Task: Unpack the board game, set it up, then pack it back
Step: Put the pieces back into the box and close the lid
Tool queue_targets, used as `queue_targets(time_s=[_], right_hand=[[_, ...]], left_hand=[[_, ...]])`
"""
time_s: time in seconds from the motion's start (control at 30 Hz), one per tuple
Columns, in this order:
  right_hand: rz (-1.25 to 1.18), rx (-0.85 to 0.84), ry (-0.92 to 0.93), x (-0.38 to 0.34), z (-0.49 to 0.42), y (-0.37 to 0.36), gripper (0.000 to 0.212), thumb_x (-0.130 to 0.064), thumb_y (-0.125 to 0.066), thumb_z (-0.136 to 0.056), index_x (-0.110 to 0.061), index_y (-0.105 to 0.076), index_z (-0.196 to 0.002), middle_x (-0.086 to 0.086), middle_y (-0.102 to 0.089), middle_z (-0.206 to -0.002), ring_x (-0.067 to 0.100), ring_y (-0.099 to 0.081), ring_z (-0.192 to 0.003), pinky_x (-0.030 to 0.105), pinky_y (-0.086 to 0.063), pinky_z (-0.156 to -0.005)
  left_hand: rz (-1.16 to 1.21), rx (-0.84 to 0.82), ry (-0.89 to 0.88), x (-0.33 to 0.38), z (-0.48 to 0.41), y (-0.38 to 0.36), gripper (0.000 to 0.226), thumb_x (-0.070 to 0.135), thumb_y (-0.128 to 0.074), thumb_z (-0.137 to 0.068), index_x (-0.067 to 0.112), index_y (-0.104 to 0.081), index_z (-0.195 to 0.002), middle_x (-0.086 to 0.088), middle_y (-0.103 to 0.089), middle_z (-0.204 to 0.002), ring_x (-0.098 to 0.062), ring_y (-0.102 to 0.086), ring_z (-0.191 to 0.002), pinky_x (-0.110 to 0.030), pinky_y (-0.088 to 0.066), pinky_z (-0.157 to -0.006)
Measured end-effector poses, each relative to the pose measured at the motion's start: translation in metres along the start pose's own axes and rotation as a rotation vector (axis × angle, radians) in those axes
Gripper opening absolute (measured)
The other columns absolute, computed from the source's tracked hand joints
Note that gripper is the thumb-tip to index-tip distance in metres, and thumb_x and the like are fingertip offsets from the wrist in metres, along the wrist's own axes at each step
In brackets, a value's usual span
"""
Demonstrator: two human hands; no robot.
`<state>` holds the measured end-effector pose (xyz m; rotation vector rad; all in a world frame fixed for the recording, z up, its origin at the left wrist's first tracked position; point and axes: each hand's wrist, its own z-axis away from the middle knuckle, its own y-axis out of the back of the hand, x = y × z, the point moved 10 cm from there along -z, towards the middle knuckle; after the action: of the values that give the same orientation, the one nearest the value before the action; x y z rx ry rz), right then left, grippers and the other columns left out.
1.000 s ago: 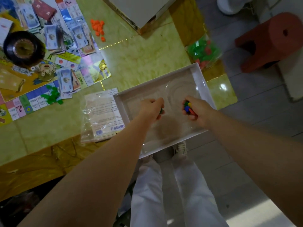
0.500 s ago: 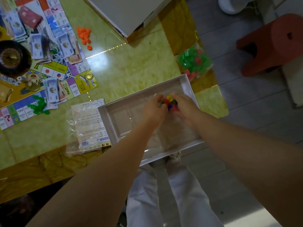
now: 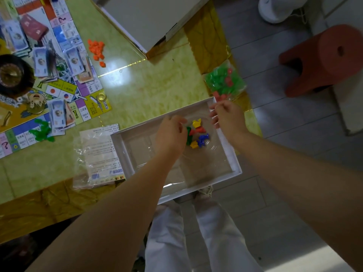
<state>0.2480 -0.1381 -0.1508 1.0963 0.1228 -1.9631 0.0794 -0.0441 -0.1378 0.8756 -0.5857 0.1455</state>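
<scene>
A white box tray [image 3: 236,169] with a clear plastic insert lies on the table corner and overhangs its edge. Several small pawns [image 3: 198,132] in yellow, red, blue and green lie in a loose cluster inside it. My left hand [image 3: 170,134] is just left of the cluster, its curled fingers round a green pawn [image 3: 189,136] that is partly hidden. My right hand [image 3: 225,118] hovers over the tray's far right corner, fingers curled and thumb against forefinger, with nothing visible in it.
A bagged rule sheet [image 3: 98,154] lies left of the tray. The game board [image 3: 64,91] with banknotes and a black roulette wheel [image 3: 11,75] fills the left. Orange pieces [image 3: 96,50], a bag of green and red houses [image 3: 224,83], the box lid [image 3: 149,18] and a red stool [image 3: 324,59] surround.
The right hand carried the coloured pawns to meet the left hand, let them go into the tray, then drew away to the right. The left hand stayed beside them.
</scene>
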Motion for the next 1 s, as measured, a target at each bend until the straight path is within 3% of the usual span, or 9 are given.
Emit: queue_targets(time_s=[0.1,0.23,0.37,0.43,0.53,0.67,0.77,0.83,1.0], right_hand=[[0.030,0.145,-0.009,-0.008,-0.030,0.029,0.013,-0.015,-0.053,-0.092,-0.010,-0.056,-0.105,0.007,-0.063,-0.091,0.017,-0.056,-0.071,0.033,-0.049,-0.064],[0.068,0.340,-0.027,-0.015,-0.062,0.060,0.054,-0.025,-0.065,-0.088,-0.009,-0.038,-0.131,0.008,-0.042,-0.132,0.020,-0.049,-0.111,0.031,-0.042,-0.095],[0.104,0.265,-0.182,0.006,-0.095,0.053,0.098,-0.044,-0.076,-0.076,-0.012,-0.020,-0.149,0.011,-0.027,-0.154,0.028,-0.035,-0.137,0.043,-0.036,-0.111],[0.185,0.223,-0.252,0.014,-0.103,0.050,0.090,-0.047,-0.080,-0.069,-0.009,-0.040,-0.140,0.013,-0.049,-0.141,0.031,-0.052,-0.123,0.046,-0.047,-0.101],[0.156,0.184,-0.230,0.016,-0.105,0.048,0.043,-0.029,-0.077,-0.078,-0.008,-0.064,-0.113,0.008,-0.066,-0.106,0.024,-0.064,-0.091,0.040,-0.056,-0.085],[0.025,0.199,-0.136,0.007,-0.101,0.059,0.025,-0.016,-0.065,-0.087,-0.013,-0.054,-0.110,0.008,-0.062,-0.109,0.023,-0.064,-0.097,0.040,-0.056,-0.084],[-0.166,0.162,-0.092,-0.003,-0.089,0.063,0.010,-0.009,-0.057,-0.090,-0.016,-0.050,-0.093,0.004,-0.060,-0.094,0.015,-0.060,-0.074,0.028,-0.052,-0.064],[-0.183,0.149,-0.048,-0.014,-0.076,0.067,0.012,-0.009,-0.053,-0.088,-0.020,-0.051,-0.083,0.003,-0.059,-0.086,0.015,-0.057,-0.070,0.033,-0.049,-0.064],[-0.036,-0.227,-0.105,-0.011,-0.037,0.026,0.012,-0.007,-0.050,-0.088,-0.013,-0.060,-0.090,0.007,-0.061,-0.087,0.023,-0.062,-0.084,0.039,-0.054,-0.072]], left_hand=[[-0.009,0.039,-0.069,0.022,-0.011,0.005,0.038,0.011,-0.051,-0.090,0.020,-0.055,-0.127,-0.006,-0.046,-0.124,-0.023,-0.055,-0.101,-0.030,-0.040,-0.074],[-0.060,0.025,-0.046,0.036,-0.036,0.000,0.053,0.009,-0.051,-0.090,0.021,-0.044,-0.141,-0.007,-0.037,-0.137,-0.026,-0.058,-0.100,-0.035,-0.049,-0.076],[-0.081,0.012,0.025,0.029,-0.050,-0.008,0.047,0.015,-0.051,-0.091,0.019,-0.048,-0.137,-0.006,-0.040,-0.135,-0.027,-0.057,-0.106,-0.038,-0.049,-0.081],[-0.084,0.018,0.046,0.024,-0.054,-0.011,0.042,0.017,-0.052,-0.090,0.019,-0.053,-0.132,-0.005,-0.043,-0.131,-0.026,-0.056,-0.107,-0.037,-0.049,-0.083],[-0.083,0.023,0.049,0.021,-0.057,-0.014,0.039,0.016,-0.053,-0.089,0.016,-0.059,-0.127,-0.006,-0.046,-0.128,-0.025,-0.055,-0.107,-0.034,-0.046,-0.081],[-0.052,0.027,0.049,0.020,-0.056,-0.012,0.039,0.013,-0.052,-0.090,0.014,-0.058,-0.128,-0.007,-0.046,-0.130,-0.025,-0.055,-0.107,-0.028,-0.041,-0.080],[-0.001,0.028,0.068,0.018,-0.054,-0.008,0.038,0.013,-0.052,-0.090,0.014,-0.058,-0.128,-0.007,-0.045,-0.130,-0.024,-0.058,-0.101,-0.025,-0.038,-0.078],[0.054,0.033,0.095,0.014,-0.050,-0.002,0.036,0.011,-0.051,-0.092,0.014,-0.058,-0.127,-0.008,-0.044,-0.130,-0.021,-0.057,-0.095,-0.024,-0.038,-0.078],[0.074,0.098,0.148,-0.002,-0.035,0.023,0.033,0.007,-0.047,-0.092,0.013,-0.061,-0.121,-0.012,-0.045,-0.127,-0.025,-0.057,-0.098,-0.022,-0.035,-0.079]])
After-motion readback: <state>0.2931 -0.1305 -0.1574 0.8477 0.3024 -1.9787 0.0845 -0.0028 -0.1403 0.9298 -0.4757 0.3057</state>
